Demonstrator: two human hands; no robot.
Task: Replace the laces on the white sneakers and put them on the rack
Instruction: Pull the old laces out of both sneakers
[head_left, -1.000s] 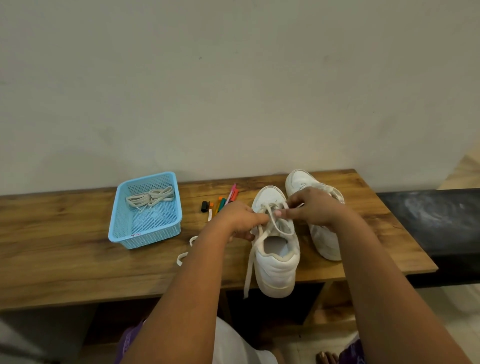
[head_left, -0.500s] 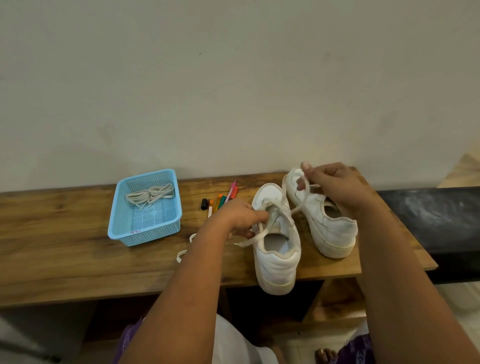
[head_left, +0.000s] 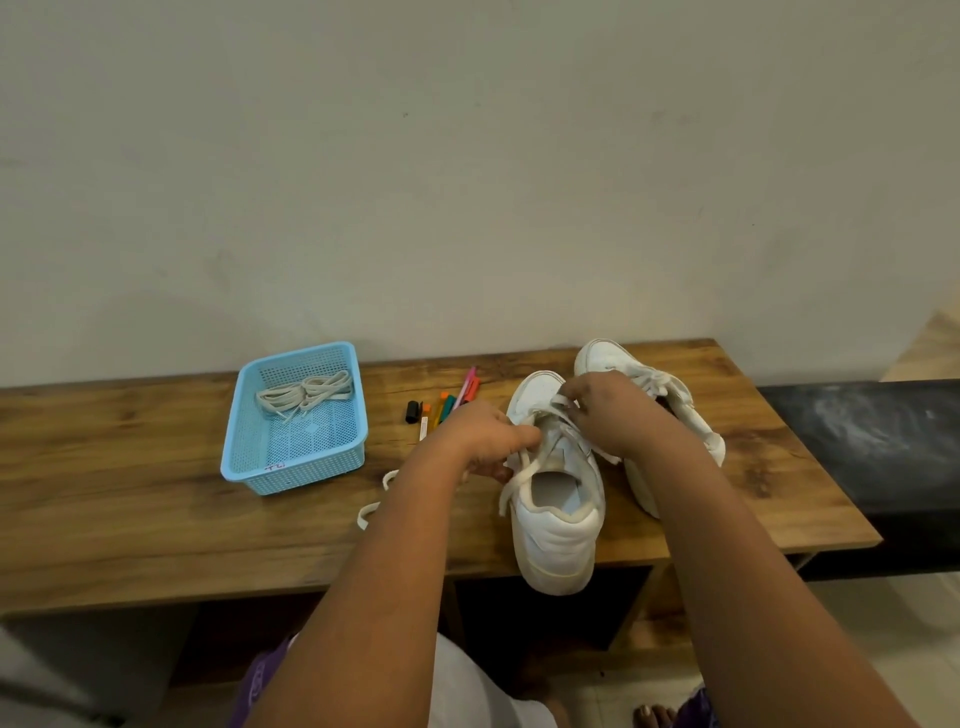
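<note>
1. The near white sneaker (head_left: 558, 499) stands on the wooden tabletop (head_left: 130, 499), its heel over the front edge and its toe toward the wall.
2. The left hand (head_left: 483, 441) is at that sneaker's left side, its fingers curled and pinching a strand of the lace (head_left: 519, 475) near the eyelets.
3. The right hand (head_left: 608, 413) is over the sneaker's tongue, fingertips pinching the lace near the toe.
4. The second sneaker (head_left: 649, 395) lies just right of the first, touching it, partly hidden by the right hand.
5. Left of the near sneaker, pens (head_left: 447, 402) lie beside a blue basket (head_left: 291, 467) holding spare laces (head_left: 306, 395).
6. A loose lace (head_left: 371, 512) lies by the left forearm.
</note>
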